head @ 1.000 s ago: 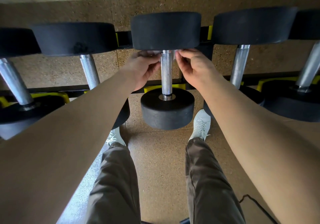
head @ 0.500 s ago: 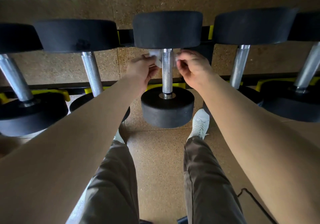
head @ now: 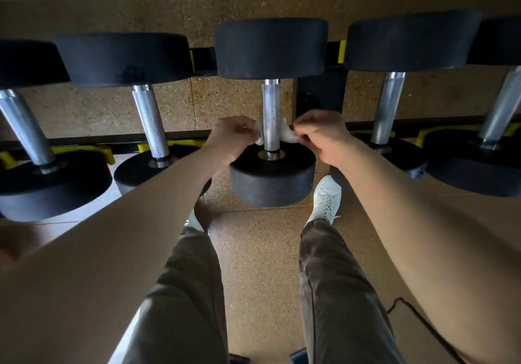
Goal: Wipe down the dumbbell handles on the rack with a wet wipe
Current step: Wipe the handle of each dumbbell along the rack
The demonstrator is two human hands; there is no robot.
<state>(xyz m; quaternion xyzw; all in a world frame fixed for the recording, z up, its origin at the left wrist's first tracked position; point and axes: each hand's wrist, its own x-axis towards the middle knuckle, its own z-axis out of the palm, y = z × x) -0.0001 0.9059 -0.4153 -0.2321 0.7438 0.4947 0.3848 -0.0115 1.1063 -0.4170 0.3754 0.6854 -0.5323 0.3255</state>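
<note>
A black dumbbell with a knurled chrome handle (head: 270,110) rests on the rack straight ahead. A white wet wipe (head: 289,134) passes behind the handle's near end, just above the near weight head (head: 272,177). My left hand (head: 234,138) pinches one end of the wipe on the handle's left. On the right side, my right hand (head: 321,135) pinches the other end. The stretch of wipe behind the handle is hidden.
Several other black dumbbells lie on the rack: one at left (head: 149,121), one at right (head: 389,107), more at both edges. Yellow rack cradles (head: 341,51) show between them. My legs and white shoes (head: 325,197) stand on cork-coloured floor; a black cable (head: 417,315) lies lower right.
Both hands slid the wipe down the handle from its far end, under the far weight head, to its near end by the near head.
</note>
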